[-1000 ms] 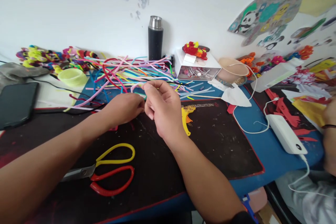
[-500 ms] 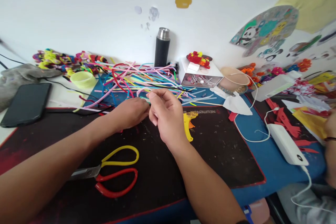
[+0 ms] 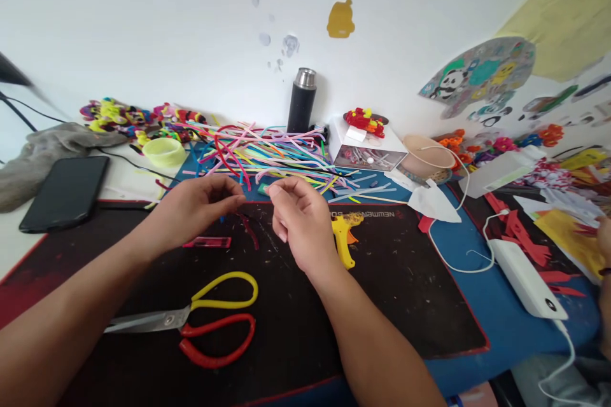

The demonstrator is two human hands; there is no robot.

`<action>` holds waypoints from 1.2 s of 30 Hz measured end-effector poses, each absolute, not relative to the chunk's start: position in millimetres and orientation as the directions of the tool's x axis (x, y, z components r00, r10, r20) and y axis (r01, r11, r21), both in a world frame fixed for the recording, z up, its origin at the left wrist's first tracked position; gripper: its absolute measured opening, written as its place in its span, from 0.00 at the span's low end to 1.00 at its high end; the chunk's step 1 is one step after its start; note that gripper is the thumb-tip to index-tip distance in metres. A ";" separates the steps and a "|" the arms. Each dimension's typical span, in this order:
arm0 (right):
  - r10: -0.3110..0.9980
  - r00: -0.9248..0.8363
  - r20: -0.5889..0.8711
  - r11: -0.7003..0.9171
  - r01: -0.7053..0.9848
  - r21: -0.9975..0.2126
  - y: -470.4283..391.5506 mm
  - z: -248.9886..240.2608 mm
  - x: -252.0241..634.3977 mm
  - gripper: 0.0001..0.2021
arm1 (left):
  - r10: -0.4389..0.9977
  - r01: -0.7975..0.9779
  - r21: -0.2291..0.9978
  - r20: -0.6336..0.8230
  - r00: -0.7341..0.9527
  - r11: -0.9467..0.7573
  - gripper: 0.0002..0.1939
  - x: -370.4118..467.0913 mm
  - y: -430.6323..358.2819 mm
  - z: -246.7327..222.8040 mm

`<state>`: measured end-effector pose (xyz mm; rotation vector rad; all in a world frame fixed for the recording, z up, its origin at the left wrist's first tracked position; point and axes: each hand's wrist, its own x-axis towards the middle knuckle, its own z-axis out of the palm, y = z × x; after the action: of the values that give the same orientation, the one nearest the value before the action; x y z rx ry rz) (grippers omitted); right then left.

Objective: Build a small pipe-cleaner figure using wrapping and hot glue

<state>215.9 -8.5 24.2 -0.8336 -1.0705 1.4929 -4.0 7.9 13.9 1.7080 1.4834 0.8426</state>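
My left hand [image 3: 203, 206] is raised over the black mat, thumb and fingertips closed in a pinch; whatever is between them is too small to make out. A short gap to its right, my right hand [image 3: 303, 216] also pinches, and its contents are hidden. A small green piece [image 3: 263, 189] shows beside my right fingertips. Below the hands, a short dark red fuzzy strip [image 3: 249, 232] and a pink-red clear piece [image 3: 208, 242] lie on the mat. Scissors with yellow and red handles [image 3: 219, 327] rest nearer me. A yellow glue gun [image 3: 344, 241] lies beside my right hand.
A heap of coloured pipe cleaners [image 3: 277, 156] lies behind the hands. Along the wall stand a black flask [image 3: 301, 102] and a white box [image 3: 367, 156]. A phone [image 3: 67, 194] lies left; a white power bank [image 3: 527, 280] with cables lies right, near another person's arm.
My left hand has moved left, away from my right hand, uncovering the pink-red piece and the dark red strip. My right hand keeps its pinch. The view has shifted slightly.
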 end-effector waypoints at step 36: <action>0.950 -0.294 0.105 0.148 0.128 -0.981 -15.1 2.4 204.1 0.07 | 0.989 0.303 0.941 0.137 0.058 -0.148 0.11 6.6 -29.4 10.2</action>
<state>204.1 -15.1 2.4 -1.0681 -1.5928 1.2437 6.6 -29.4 10.2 1.5654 1.3361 1.1250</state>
